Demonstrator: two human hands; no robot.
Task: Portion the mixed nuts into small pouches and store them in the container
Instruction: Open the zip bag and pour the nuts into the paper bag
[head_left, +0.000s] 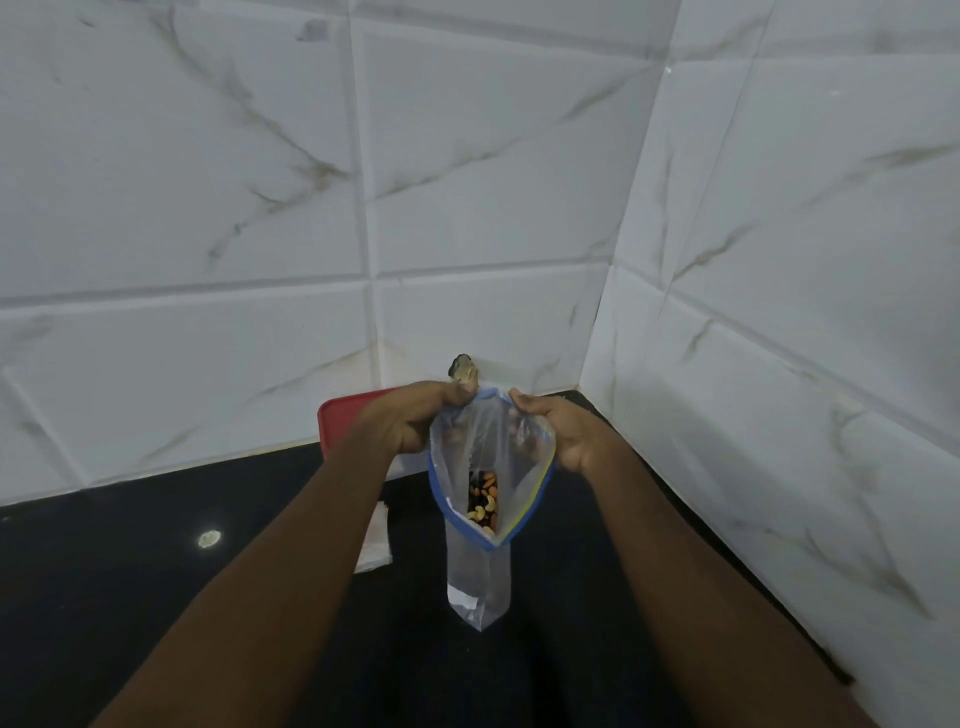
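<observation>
While held over the black bench (156, 597), the clear blue-rimmed plastic zip pouch (480, 577) gapes open, mixed nuts (483, 499) at its bottom. Left hand (415, 423) and right hand (563, 436) grips pinch opposite rim sides.

Dim, cool, flat light, with the source out of frame and no hard shadows. Tiled wall (467, 156) reads an even grey-blue. Countertop (130, 597) is crushed to near-black with almost no surface detail, apart from one small glare spot (209, 539) left of centre. Clear pouch (478, 582) shows only a faint sheen; the nuts (483, 499) inside are the only saturated colour. Wide-angle bowing bends the grout lines toward the edges. Overall soft and smeary, worst at the bottom edge.
</observation>
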